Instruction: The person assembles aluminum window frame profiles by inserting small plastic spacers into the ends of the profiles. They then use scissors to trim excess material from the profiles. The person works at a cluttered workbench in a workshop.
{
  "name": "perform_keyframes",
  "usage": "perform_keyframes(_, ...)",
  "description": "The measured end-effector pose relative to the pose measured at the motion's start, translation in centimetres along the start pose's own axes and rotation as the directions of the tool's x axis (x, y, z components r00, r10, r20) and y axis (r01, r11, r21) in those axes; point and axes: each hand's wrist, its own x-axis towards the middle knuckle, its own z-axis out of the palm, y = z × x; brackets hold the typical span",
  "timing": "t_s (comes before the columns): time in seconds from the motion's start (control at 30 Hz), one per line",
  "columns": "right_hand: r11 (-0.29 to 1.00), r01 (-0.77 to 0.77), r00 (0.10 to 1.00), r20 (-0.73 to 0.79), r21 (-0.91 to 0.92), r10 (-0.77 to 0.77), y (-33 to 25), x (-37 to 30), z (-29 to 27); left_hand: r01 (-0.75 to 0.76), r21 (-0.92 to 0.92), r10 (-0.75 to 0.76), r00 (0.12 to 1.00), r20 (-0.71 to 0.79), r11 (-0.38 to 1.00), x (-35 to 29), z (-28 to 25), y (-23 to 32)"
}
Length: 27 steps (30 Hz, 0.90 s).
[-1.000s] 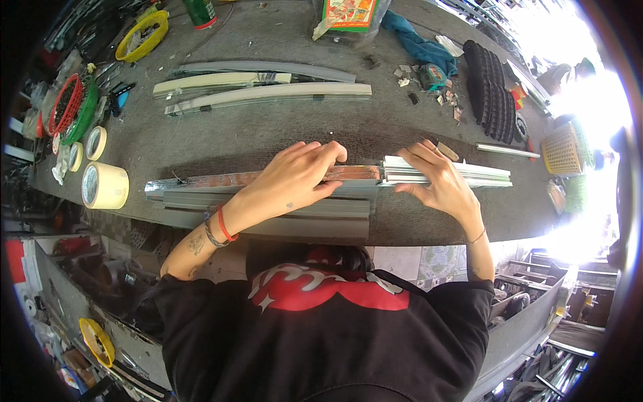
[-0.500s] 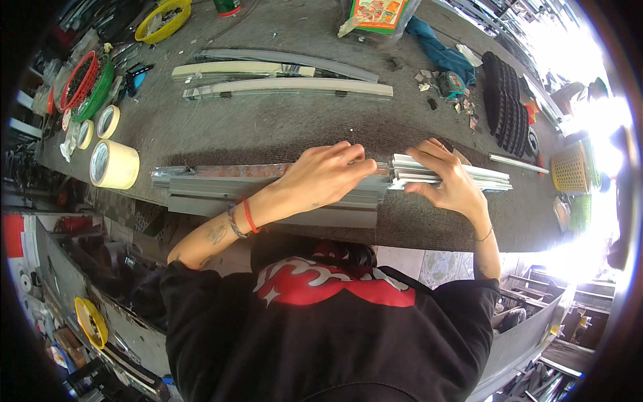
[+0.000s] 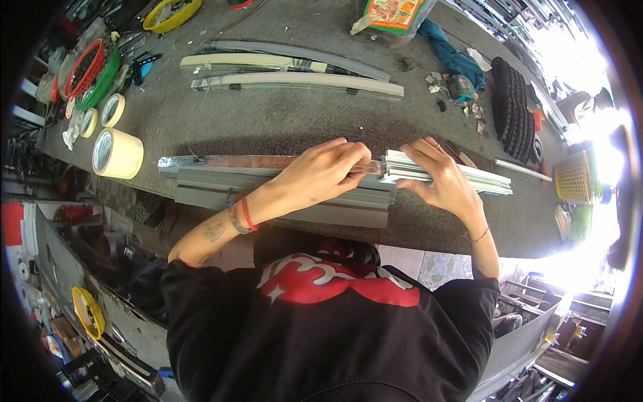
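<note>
My left hand (image 3: 328, 167) is closed, with fingers and thumb pinching a long, narrow bar (image 3: 248, 162) that has a brownish face and a shiny, clear edge. The bar's right end pokes out past my fingers, close to the ends of several white profile strips (image 3: 485, 179). Around those stacked strips my right hand (image 3: 442, 173) is wrapped, fingers on the far side and thumb on the near side. Flat grey strips (image 3: 228, 191) lie along the bench's near edge, partly under my left forearm. Whether the bar touches the white strips, I cannot tell.
More long strips (image 3: 295, 84) rest farther back on the bench (image 3: 268, 124). Tape rolls (image 3: 119, 154) and baskets (image 3: 100, 84) stand at left. A tape measure (image 3: 461, 88), teal cloth (image 3: 449, 53), black ribbed bundle (image 3: 512, 110) and yellow basket (image 3: 574, 177) are at right.
My left fingers have closed from a looser pose onto the bar, whose end now shows past them. My right hand keeps its grip on the white strips. The whole view has shifted slightly.
</note>
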Motion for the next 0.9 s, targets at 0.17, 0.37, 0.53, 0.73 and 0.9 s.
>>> perform_keyframes(0.17,1.0,0.017,1.0,-0.005,-0.002,-0.017,0.0,0.1,0.4,0.035,-0.01,-0.035,0.999,0.014,0.999,-0.3,-0.4,-0.1)
perform_keyframes(0.37,0.998,0.057,0.998,-0.014,-0.039,-0.057,0.4,0.4,1.1,0.252,0.075,-0.258,0.964,0.069,0.965,-2.9,-2.6,-0.9)
perform_keyframes(0.53,0.991,0.133,0.991,0.007,-0.023,-0.133,-0.3,1.4,1.7,0.219,0.014,-0.219,0.975,0.032,0.976,-3.2,-1.6,-1.1)
perform_keyframes(0.73,0.984,0.178,0.984,0.023,-0.021,-0.178,-1.1,2.8,3.0,0.183,-0.026,-0.183,0.983,-0.006,0.983,-3.2,-1.0,-1.0)
perform_keyframes(0.9,0.981,0.193,0.981,0.001,0.022,-0.193,-1.1,3.1,3.3,0.199,-0.056,-0.198,0.98,0.032,0.978,-3.0,-1.1,-0.9)
